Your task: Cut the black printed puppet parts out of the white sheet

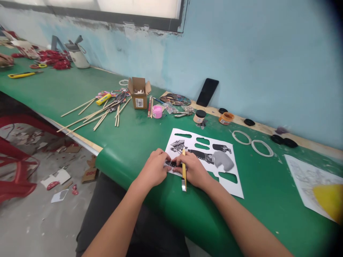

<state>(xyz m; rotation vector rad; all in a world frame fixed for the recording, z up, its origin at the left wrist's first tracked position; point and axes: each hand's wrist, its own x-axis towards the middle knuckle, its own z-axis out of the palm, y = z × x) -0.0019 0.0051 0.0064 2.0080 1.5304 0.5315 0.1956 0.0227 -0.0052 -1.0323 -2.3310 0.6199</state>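
My left hand (pixel 156 166) pinches one end of a small black-patterned paper piece (pixel 171 164) over the left edge of a white printed sheet (pixel 235 191). My right hand (pixel 195 169) holds a yellow utility knife (pixel 184 166) upright between its fingers, its metal end toward me. The right fingertips also touch the paper piece. Several shapes are cut out of the sheet, so green shows through. Black printed figures remain on it, and a grey paper shape (pixel 223 161) lies on its right part.
Sticks with paper figures (pixel 107 107), a glue stick (pixel 103 99) and a small cardboard box (pixel 139 94) are at left. Paint jars (pixel 199 116), a paint palette (pixel 175 99) and a phone (pixel 207 92) line the wall. White rings (pixel 262 148) lie right. Another person's hand (pixel 5 60) is far left.
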